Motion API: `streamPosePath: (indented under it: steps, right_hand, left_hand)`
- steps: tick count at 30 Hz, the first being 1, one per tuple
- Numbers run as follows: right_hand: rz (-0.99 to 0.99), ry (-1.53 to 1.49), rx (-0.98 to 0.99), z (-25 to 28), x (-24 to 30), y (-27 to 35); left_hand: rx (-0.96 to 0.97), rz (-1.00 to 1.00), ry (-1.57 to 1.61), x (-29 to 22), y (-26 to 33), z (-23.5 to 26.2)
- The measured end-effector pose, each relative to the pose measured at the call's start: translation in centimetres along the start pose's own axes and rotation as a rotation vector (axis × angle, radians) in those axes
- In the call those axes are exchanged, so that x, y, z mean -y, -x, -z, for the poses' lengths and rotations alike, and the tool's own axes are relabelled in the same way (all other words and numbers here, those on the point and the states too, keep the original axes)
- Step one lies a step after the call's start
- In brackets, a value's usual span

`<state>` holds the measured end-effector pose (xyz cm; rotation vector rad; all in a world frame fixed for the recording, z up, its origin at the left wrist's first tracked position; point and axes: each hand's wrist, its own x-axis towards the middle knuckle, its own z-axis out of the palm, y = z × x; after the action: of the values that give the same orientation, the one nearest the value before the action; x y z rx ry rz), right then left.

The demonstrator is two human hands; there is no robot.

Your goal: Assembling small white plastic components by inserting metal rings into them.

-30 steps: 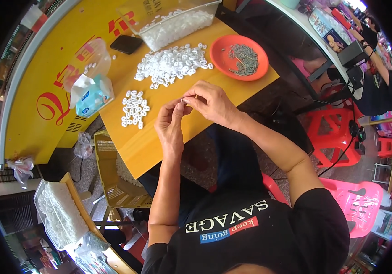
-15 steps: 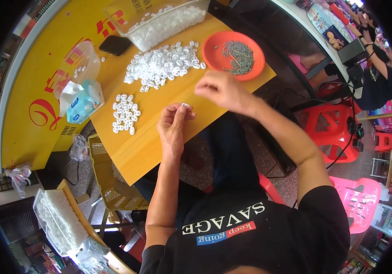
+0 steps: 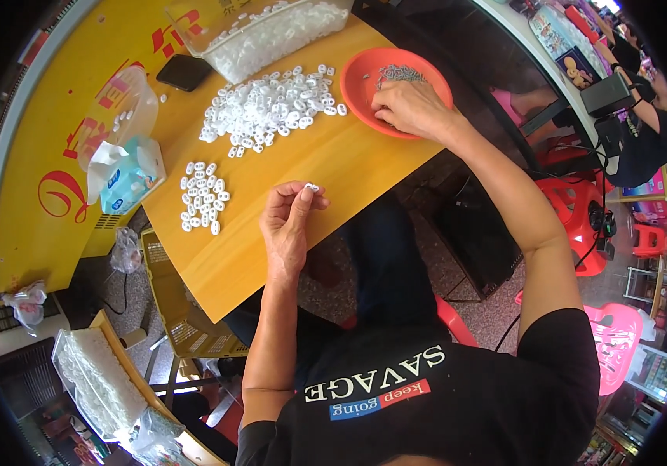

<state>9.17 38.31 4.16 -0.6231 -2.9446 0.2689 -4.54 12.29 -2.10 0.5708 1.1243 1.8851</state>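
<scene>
Between thumb and fingers, my left hand [image 3: 287, 221] pinches a small white plastic piece [image 3: 311, 187] over the table's near edge. My right hand [image 3: 413, 107] dips into the orange-red bowl [image 3: 355, 87] with fingers curled down; whatever the fingertips hold is hidden. Small grey metal pins or screws [image 3: 402, 73] lie in the bowl, partly covered by that hand. A large heap of white plastic pieces with two holes [image 3: 267, 109] spreads left of the bowl. Nearer and further left lies a smaller group of similar pieces [image 3: 203, 196].
At the table's back stands a clear bin [image 3: 279, 40] of white pieces. A black phone [image 3: 184, 72], clear plastic bowl [image 3: 137, 105] and tissue pack [image 3: 130, 180] line the left side. Below sits a yellow crate [image 3: 182, 314]. Red stools and another person's arm [image 3: 644, 109] are at right.
My right hand has moved up and right from above the table into the bowl, covering part of the metal pieces. My left hand keeps its pinch on the white piece.
</scene>
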Motion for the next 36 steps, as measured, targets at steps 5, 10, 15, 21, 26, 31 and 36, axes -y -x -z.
streamPosePath:
  steps: [5, 10, 15, 21, 26, 31, 36]
  right_hand:
    - [0.026, 0.08, -0.026, -0.5, 0.0, -0.8]
    - [-0.01, 0.021, 0.005, -0.7, -0.5, -1.9]
    - [-0.149, -0.371, -0.154, 0.4, -1.4, -1.8]
    - [-0.19, -0.937, -0.155, 2.1, 4.6, 0.5]
    - [-0.16, -1.258, -0.149, -0.6, 11.6, 3.0]
    - [-0.146, -1.396, -0.154, -1.5, 15.0, 4.4]
    - [-0.133, -1.483, -0.155, -1.1, 16.4, 5.2]
  left_hand:
    - [0.003, 0.001, -0.007, 0.0, 0.0, 0.0]
    - [0.002, 0.014, 0.003, -0.2, 0.1, -0.1]
    - [0.016, 0.031, 0.008, -0.3, 0.2, 0.0]
    - [-0.022, 0.009, 0.047, 0.0, -0.1, 0.0]
    - [0.004, -0.002, 0.05, -0.8, 0.5, -0.7]
    - [-0.001, -0.047, 0.057, -2.7, 2.1, -1.5]
    - [0.007, -0.089, 0.056, -4.4, 3.4, -2.1]
